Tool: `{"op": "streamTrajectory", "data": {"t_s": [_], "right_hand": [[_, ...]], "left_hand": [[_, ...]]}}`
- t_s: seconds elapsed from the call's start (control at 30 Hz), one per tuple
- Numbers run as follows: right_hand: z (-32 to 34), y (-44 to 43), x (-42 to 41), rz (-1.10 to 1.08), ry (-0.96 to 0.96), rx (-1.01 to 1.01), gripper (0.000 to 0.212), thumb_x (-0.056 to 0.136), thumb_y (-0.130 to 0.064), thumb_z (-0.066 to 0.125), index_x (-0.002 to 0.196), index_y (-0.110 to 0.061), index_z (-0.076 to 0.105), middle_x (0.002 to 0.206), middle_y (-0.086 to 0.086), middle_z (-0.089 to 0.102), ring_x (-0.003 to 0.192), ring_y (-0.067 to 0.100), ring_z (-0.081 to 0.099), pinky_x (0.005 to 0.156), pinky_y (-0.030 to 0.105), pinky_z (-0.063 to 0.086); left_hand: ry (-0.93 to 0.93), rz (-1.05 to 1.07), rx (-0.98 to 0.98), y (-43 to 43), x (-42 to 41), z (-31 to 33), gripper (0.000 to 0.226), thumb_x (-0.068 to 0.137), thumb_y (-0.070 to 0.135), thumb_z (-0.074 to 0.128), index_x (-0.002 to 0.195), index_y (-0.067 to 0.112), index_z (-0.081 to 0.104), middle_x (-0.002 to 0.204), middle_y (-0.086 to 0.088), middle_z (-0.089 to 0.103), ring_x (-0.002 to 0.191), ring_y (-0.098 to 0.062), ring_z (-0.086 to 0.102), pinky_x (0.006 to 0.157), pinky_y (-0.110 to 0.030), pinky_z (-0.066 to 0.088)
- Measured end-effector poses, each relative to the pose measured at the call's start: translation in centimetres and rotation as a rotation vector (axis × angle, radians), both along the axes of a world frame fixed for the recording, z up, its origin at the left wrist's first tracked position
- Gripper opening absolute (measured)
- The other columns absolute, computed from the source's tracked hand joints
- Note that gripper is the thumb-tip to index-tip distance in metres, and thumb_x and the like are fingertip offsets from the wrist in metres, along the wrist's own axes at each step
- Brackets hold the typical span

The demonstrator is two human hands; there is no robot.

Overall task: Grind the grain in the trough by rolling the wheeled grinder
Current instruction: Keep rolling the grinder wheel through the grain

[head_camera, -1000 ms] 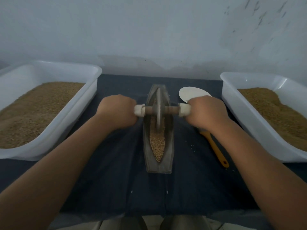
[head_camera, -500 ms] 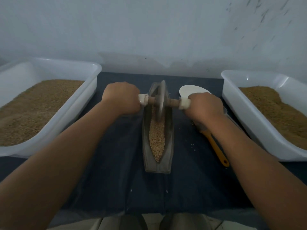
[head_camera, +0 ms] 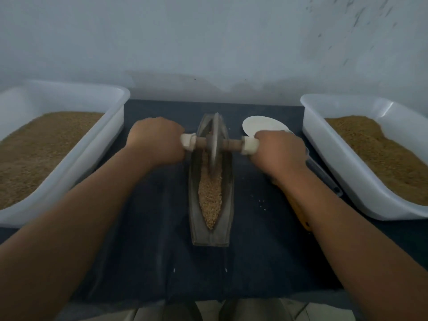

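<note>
From the head camera, a dark blue cloth covers the work surface, which butts against a pale, scuffed wall with dark flecks at its upper right. A strip of light floor shows below the cloth's near edge.

The narrow boat-shaped trough lies in the middle of the cloth, lengthwise away from the person. Grain fills its groove towards the near end. The wheeled grinder stands on edge in the far half of the trough, its axle crossing the rim.

The left hand is curled round the white left handle, and the right hand is wrapped round the white right one.

A white tub of brown grain sits at the left edge of the cloth, and a second tub at the right. A white spoon bowl lies just beyond the right hand. A few loose grains dot the cloth beside the trough.
</note>
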State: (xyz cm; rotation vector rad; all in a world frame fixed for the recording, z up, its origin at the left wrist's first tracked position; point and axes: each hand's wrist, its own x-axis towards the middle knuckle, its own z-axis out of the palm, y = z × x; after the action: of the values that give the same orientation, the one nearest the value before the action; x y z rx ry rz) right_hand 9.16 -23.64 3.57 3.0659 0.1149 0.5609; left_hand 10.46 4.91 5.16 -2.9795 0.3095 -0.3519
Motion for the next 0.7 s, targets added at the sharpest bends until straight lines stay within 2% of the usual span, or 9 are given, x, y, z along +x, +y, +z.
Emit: {"op": "streamTrajectory", "data": {"t_s": [0.07, 0.13, 0.27, 0.4, 0.5, 0.57, 0.63, 0.7], "right_hand": [[1.1, 0.7, 1.7, 0.002, 0.023, -0.010, 0.020, 0.075, -0.036, 0.059, 0.070, -0.018, 0.051, 0.063, -0.003, 0.055, 0.061, 0.026, 0.059, 0.054, 0.029, 0.041], [1.3, 0.6, 1.4, 0.032, 0.014, -0.027, 0.020, 0.074, -0.037, 0.059, 0.070, -0.018, 0.051, 0.064, -0.003, 0.054, 0.063, 0.026, 0.059, 0.056, 0.030, 0.045], [0.3, -1.0, -4.0, 0.120, -0.016, -0.088, 0.036, 0.078, -0.057, 0.065, 0.063, -0.032, 0.044, 0.056, -0.012, 0.041, 0.053, 0.017, 0.044, 0.047, 0.024, 0.024], [0.3, -2.0, -7.5, 0.172, 0.017, -0.046, 0.037, 0.072, -0.061, 0.066, 0.061, -0.033, 0.044, 0.049, -0.012, 0.043, 0.047, 0.006, 0.043, 0.044, 0.028, 0.042], [0.7, -1.0, -5.6, 0.121, 0.042, -0.056, 0.031, 0.077, -0.056, 0.065, 0.066, -0.031, 0.052, 0.056, -0.011, 0.048, 0.054, 0.011, 0.048, 0.048, 0.027, 0.037], [1.2, 0.0, -3.0, 0.062, 0.026, -0.052, 0.023, 0.080, -0.044, 0.066, 0.071, -0.026, 0.056, 0.062, -0.007, 0.052, 0.061, 0.019, 0.052, 0.053, 0.029, 0.037], [2.0, 1.0, -0.7, 0.028, 0.024, -0.015, 0.015, 0.077, -0.029, 0.064, 0.071, -0.019, 0.055, 0.065, -0.002, 0.055, 0.064, 0.025, 0.057, 0.056, 0.031, 0.043], [2.8, 1.5, 0.0, 0.032, 0.048, -0.025, 0.012, 0.072, -0.023, 0.061, 0.072, -0.015, 0.052, 0.066, 0.001, 0.055, 0.064, 0.027, 0.058, 0.055, 0.031, 0.041]], "left_hand": [[-0.022, 0.017, -0.032, -0.5, 0.9, 0.1, 0.033, 0.083, 0.057, 0.054, 0.068, 0.027, 0.057, 0.068, 0.008, 0.056, 0.058, -0.020, 0.048, 0.059, -0.031, 0.039], [-0.039, 0.026, -0.037, -0.4, 0.0, -0.2, 0.036, 0.086, 0.058, 0.053, 0.067, 0.027, 0.053, 0.066, 0.009, 0.051, 0.056, -0.017, 0.043, 0.057, -0.030, 0.035], [-0.038, -0.028, -0.026, 1.4, -5.1, -1.8, 0.029, 0.083, 0.054, 0.056, 0.065, 0.031, 0.050, 0.061, 0.011, 0.050, 0.053, -0.012, 0.045, 0.050, -0.026, 0.030], [-0.132, -0.106, -0.016, 2.8, -8.3, -2.7, 0.033, 0.073, 0.056, 0.061, 0.058, 0.035, 0.040, 0.050, 0.014, 0.042, 0.043, -0.005, 0.038, 0.046, -0.020, 0.019], [-0.032, -0.043, -0.041, 1.9, -5.6, -2.2, 0.029, 0.080, 0.055, 0.057, 0.064, 0.032, 0.050, 0.059, 0.011, 0.051, 0.051, -0.009, 0.045, 0.049, -0.025, 0.028], [-0.002, 0.018, -0.053, 0.9, -2.8, -1.6, 0.026, 0.082, 0.050, 0.057, 0.068, 0.029, 0.055, 0.065, 0.009, 0.056, 0.056, -0.014, 0.050, 0.055, -0.029, 0.038], [0.007, 0.058, -0.092, 0.2, -0.7, -0.8, 0.023, 0.081, 0.046, 0.058, 0.069, 0.027, 0.058, 0.070, 0.008, 0.059, 0.062, -0.020, 0.055, 0.061, -0.033, 0.045], [0.031, 0.069, -0.107, 0.0, -0.3, -0.5, 0.021, 0.081, 0.044, 0.057, 0.070, 0.026, 0.059, 0.074, 0.006, 0.062, 0.066, -0.022, 0.058, 0.064, -0.034, 0.047]]}}
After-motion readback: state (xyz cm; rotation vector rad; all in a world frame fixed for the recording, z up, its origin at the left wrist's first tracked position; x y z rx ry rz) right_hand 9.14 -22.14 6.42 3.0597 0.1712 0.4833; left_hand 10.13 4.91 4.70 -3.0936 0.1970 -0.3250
